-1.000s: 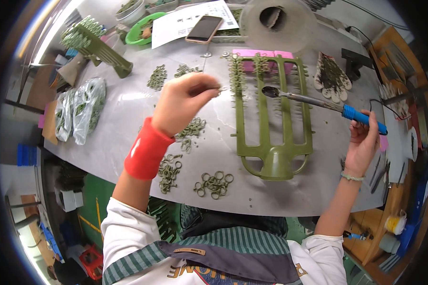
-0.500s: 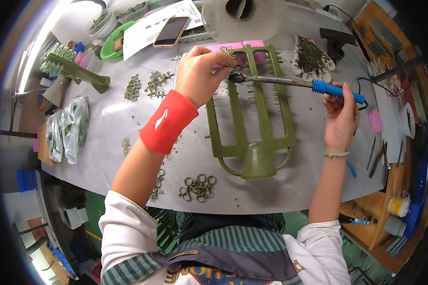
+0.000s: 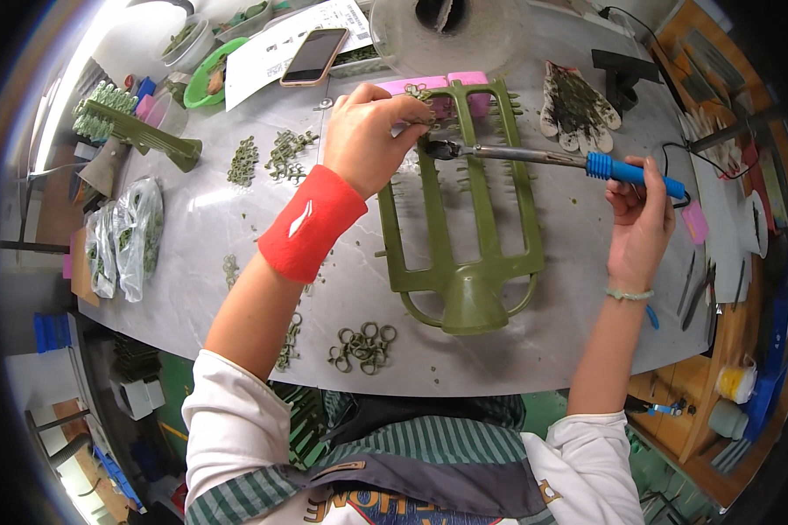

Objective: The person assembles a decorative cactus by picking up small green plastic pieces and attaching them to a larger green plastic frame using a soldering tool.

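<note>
My left hand, with a red wristband above it, is closed in a pinch at the far left prong of a green wax frame. A small green ring shows at its fingertips, partly hidden by them. My right hand grips the blue handle of a soldering iron from the right. The iron's dark, flattened tip is just below my left fingertips, over the left prong. The frame lies with its cone-shaped base toward me and short stubs along its prongs. Its far end rests by a pink block.
Loose green rings lie in heaps near the front edge and farther left. A phone lies on paper at the back. A stained glove and a black stand are back right. Bagged pieces sit left.
My right hand has drawn the iron to the right and slightly toward me, its tip slipping a little away from my left fingertips. My left hand stays almost still.
</note>
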Action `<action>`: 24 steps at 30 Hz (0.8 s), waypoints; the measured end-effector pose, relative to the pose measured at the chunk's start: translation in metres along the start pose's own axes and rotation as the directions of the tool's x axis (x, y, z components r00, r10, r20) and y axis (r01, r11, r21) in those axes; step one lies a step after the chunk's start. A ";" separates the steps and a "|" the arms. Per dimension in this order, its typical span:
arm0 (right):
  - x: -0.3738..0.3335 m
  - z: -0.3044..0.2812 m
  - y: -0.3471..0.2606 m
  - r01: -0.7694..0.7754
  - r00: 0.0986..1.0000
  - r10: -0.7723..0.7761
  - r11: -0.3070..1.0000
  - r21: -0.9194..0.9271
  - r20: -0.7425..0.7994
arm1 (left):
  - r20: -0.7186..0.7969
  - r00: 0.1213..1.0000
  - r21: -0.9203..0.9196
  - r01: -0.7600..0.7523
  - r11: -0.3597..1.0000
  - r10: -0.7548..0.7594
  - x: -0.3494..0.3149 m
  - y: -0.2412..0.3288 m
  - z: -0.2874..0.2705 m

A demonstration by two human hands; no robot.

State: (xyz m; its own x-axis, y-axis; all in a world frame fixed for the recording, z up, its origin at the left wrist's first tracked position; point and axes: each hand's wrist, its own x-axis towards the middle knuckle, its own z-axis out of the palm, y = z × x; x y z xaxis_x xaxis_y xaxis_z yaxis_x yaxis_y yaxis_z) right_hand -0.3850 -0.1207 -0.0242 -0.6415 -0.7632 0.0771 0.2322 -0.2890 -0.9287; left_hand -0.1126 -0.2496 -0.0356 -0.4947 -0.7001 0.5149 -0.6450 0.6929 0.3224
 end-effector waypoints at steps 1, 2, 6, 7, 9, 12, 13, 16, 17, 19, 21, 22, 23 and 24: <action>-0.002 0.003 -0.001 -0.006 1.000 0.006 1.000 0.011 0.002 | 0.001 1.000 0.007 -0.006 1.000 0.006 -0.002 -0.003 -0.003; -0.002 0.001 -0.003 -0.012 1.000 0.011 1.000 0.013 0.019 | 0.014 1.000 0.037 -0.025 0.999 0.025 -0.004 -0.005 -0.004; -0.002 -0.012 -0.003 -0.037 0.998 0.037 0.999 -0.004 -0.042 | -0.068 0.997 -0.249 0.030 0.968 -0.048 -0.008 -0.008 -0.046; 0.000 -0.019 -0.002 -0.026 0.999 0.026 1.000 0.006 -0.029 | -0.050 0.985 -0.351 0.136 0.926 -0.163 -0.017 -0.015 -0.059; 0.000 -0.024 0.000 -0.025 1.000 0.025 1.000 0.011 -0.001 | -0.043 0.952 -0.390 0.265 0.882 -0.304 -0.049 -0.047 -0.099; -0.006 -0.020 -0.007 0.004 1.000 -0.004 0.999 -0.032 0.007 | 0.072 0.835 -0.276 0.542 0.794 -0.545 -0.127 -0.105 -0.141; -0.007 -0.019 -0.006 -0.004 1.000 0.004 1.000 -0.023 0.021 | 0.146 0.737 -0.208 0.675 0.707 -0.660 -0.155 -0.116 -0.153; -0.007 -0.018 -0.003 -0.035 0.999 0.036 0.999 -0.022 0.012 | 0.224 0.539 0.033 0.829 0.559 -0.812 -0.221 -0.122 -0.167; -0.008 -0.017 -0.002 -0.033 0.999 0.034 0.999 -0.027 0.016 | 0.220 0.480 0.066 0.861 0.504 -0.849 -0.236 -0.121 -0.166; -0.010 -0.014 -0.003 -0.028 0.999 0.028 0.999 -0.033 0.027 | 0.211 0.418 0.093 0.891 0.444 -0.883 -0.256 -0.116 -0.162; -0.013 -0.011 -0.005 -0.044 0.999 0.044 0.999 -0.027 0.017 | 0.142 0.502 0.150 0.841 0.519 -0.853 -0.266 -0.112 -0.157; -0.014 -0.009 -0.006 -0.041 0.999 0.041 0.999 -0.028 0.021 | 0.140 0.502 0.146 0.842 0.519 -0.854 -0.266 -0.112 -0.156; -0.016 -0.009 -0.007 -0.036 0.999 0.037 0.999 -0.023 0.023 | 0.188 0.492 0.083 0.854 0.513 -0.850 -0.265 -0.112 -0.157; -0.016 -0.010 -0.009 -0.026 0.999 0.027 0.999 -0.021 0.020 | 0.240 0.489 0.016 0.862 0.507 -0.838 -0.261 -0.112 -0.155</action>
State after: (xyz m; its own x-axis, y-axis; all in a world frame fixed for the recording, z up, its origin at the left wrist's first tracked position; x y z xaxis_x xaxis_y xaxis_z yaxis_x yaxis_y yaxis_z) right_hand -0.3834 -0.1001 -0.0207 -0.6203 -0.7821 0.0593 0.2335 -0.2564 -0.9379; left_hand 0.1791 -0.1175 -0.0835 0.1588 -0.9649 -0.2090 -0.7626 -0.2543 0.5948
